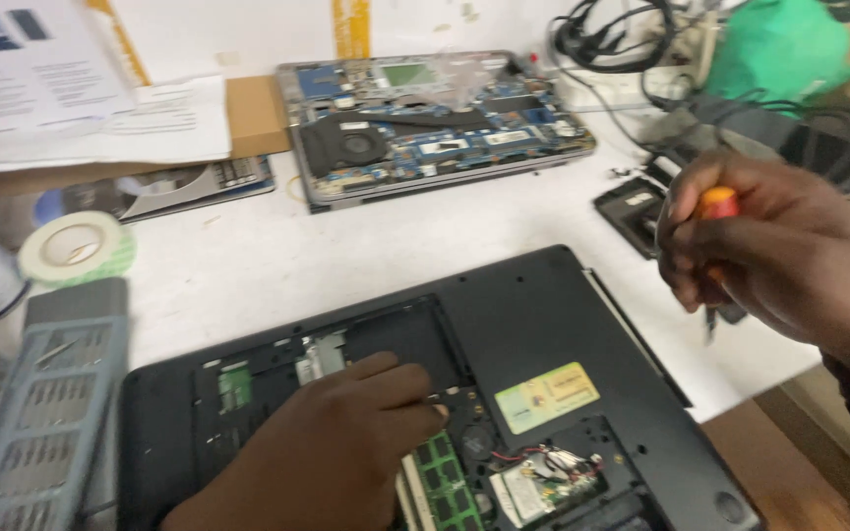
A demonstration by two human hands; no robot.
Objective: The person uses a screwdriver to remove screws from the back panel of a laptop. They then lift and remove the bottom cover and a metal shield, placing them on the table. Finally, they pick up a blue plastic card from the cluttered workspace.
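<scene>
1. Black laptop (543, 324) is lying underside up on the white table (268, 256), service bay open; rigid shell, fragile boards, best gripped by its edges.
2. Left hand (332, 457) is resting inside the bay, fingers together beside the green memory module (437, 472).
3. Right hand (779, 251) is hovering clenched around an orange-handled screwdriver (715, 211).
4. Second opened laptop (435, 123) is lying behind.

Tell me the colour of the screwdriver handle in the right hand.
Orange, seen in the head view: the screwdriver handle in the right hand.

White table (248, 261), black laptop (543, 324) upturned, opened laptop (435, 123), tape roll (76, 248), papers (91, 108)
</scene>
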